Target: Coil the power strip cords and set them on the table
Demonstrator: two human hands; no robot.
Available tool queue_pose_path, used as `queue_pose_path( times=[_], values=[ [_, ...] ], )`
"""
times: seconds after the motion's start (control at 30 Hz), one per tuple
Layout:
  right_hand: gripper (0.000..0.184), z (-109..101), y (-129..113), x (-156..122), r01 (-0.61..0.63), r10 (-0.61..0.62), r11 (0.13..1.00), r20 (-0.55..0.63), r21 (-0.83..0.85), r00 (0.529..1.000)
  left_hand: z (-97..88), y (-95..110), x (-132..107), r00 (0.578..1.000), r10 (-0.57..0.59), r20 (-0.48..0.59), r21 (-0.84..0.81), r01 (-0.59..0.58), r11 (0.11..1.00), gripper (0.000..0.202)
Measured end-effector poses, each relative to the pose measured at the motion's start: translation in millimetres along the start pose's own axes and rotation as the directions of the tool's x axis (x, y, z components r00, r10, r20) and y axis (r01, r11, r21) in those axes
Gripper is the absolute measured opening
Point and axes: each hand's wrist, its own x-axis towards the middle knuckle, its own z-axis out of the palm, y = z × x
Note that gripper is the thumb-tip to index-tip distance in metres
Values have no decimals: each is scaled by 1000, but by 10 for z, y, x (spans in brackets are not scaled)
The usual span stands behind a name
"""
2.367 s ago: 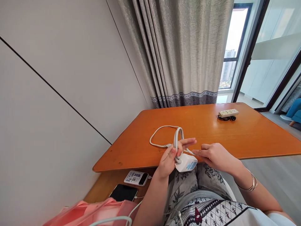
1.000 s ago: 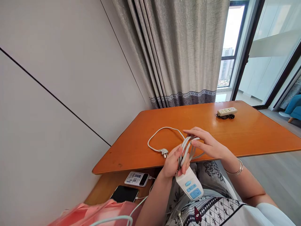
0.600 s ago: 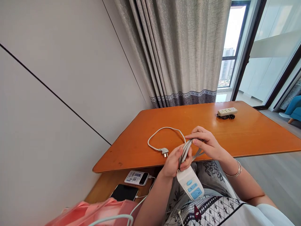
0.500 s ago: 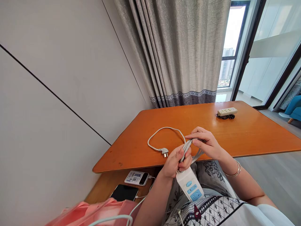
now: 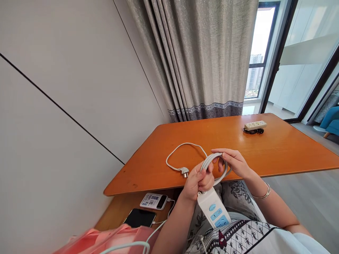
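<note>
My left hand (image 5: 198, 180) is closed around the gathered loops of a white power cord (image 5: 209, 160), just above the table's front edge. Below that hand hangs a white power strip (image 5: 214, 207) with blue sockets, its lower end against my clothes. My right hand (image 5: 234, 163) holds the right side of the coiled loops, thumb on top and fingers curled behind them. From the coil, the cord's free end curves over the table to a white plug (image 5: 184, 171) lying near the front edge.
A second, cream power strip (image 5: 255, 125) with a black cord lies at the back right of the orange-brown table (image 5: 148, 151). On a lower surface are a white device (image 5: 153, 200) and a dark phone (image 5: 140, 218), both with cables. A pink bag (image 5: 106, 243) is at bottom left.
The loops of cord have opened into a rounder coil between my hands. My right hand has shifted slightly, its fingers now curled behind the loops. The plug has barely moved.
</note>
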Motion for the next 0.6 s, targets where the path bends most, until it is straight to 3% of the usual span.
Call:
queue_pose_path(
  times=[0.2,0.4,0.5,0.6],
  values=[
    [49,3,115,-28,-68,71,996,-42,53,997,-1,22,-18,999,25,-31,-36,-26,999,29],
    [45,-23,343,-83,-145,159,981,-103,128,982,-20,137,-57,952,193,-237,-96,-221,971,28],
    [49,-38,374,-130,-168,171,984,-62,52,983,-2,200,-78,925,260,-277,-86,-293,952,25],
    [50,-55,364,-216,-198,202,963,5,-183,979,23,326,-114,887,386,-252,-125,-425,896,22]
  ],
)
